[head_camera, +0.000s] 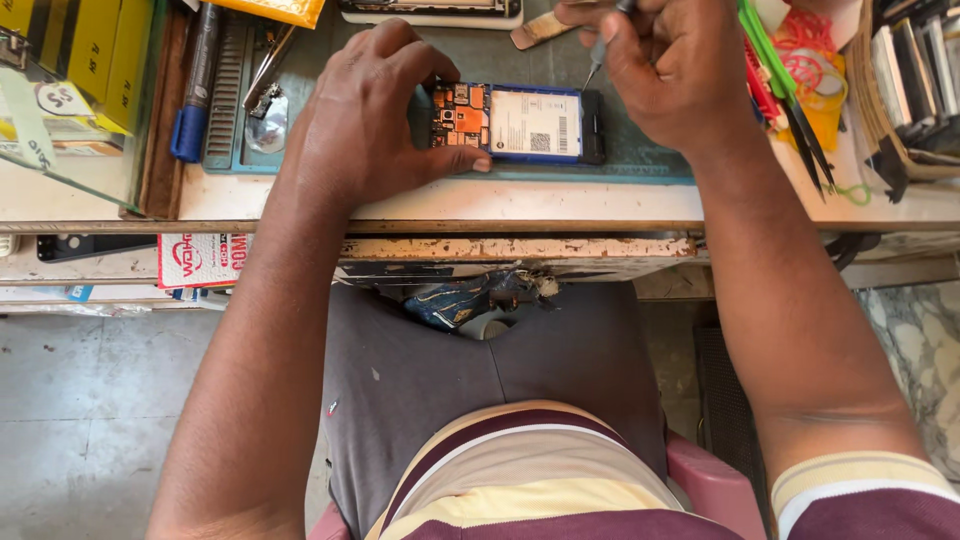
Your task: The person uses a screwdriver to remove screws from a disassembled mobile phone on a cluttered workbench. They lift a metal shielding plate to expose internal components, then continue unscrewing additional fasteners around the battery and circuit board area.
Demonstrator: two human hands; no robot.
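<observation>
Phone: opened smartphone (pixel 510 123), back cover off, orange circuit board and white-labelled battery showing; lies flat on the mat near the bench's front edge.
Left hand: left hand (pixel 365 110) spread palm-down over the phone's left end, thumb along its near edge, pressing it down.
Right hand: right hand (pixel 670 65) curled shut around a thin screwdriver (pixel 596 62), tip at the phone's upper right corner.
Mat: blue-green work mat (pixel 620 160) under the phone.
Bench: worn white workbench (pixel 450 200), chipped front edge, crowded with tweezers (pixel 262 70), a blue-capped marker (pixel 195 85), red rubber bands (pixel 812 60).
Room: grey tiled floor (pixel 90 400) below; pink seat (pixel 715 485).
</observation>
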